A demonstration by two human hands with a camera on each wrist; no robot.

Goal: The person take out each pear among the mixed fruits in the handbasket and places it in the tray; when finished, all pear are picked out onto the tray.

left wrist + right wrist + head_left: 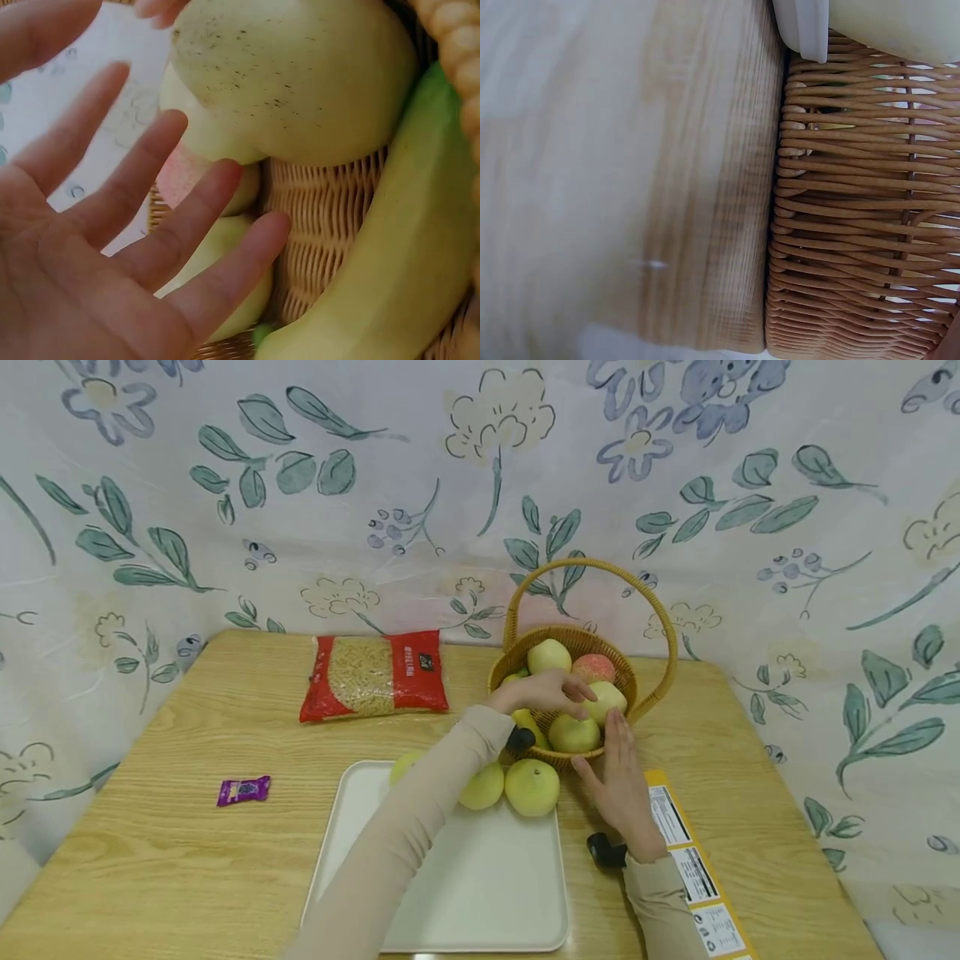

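My left hand reaches over the wicker basket, its fingers spread and grasping nothing in the left wrist view. Close to those fingers lies a large speckled pale-green fruit. A yellow-green banana runs along the basket wall. My right hand lies at the basket's front right side, fingers extended, the tips at a pale round fruit. A pinkish-red fruit, another pale fruit and a greenish one are also inside. The right wrist view shows only woven basket side, not the fingers.
A white tray stands in front, several yellow-green round fruits at its far edge. A red bag of pasta lies behind left, a purple wrapped snack at left. A yellow-edged printed box is beside my right forearm.
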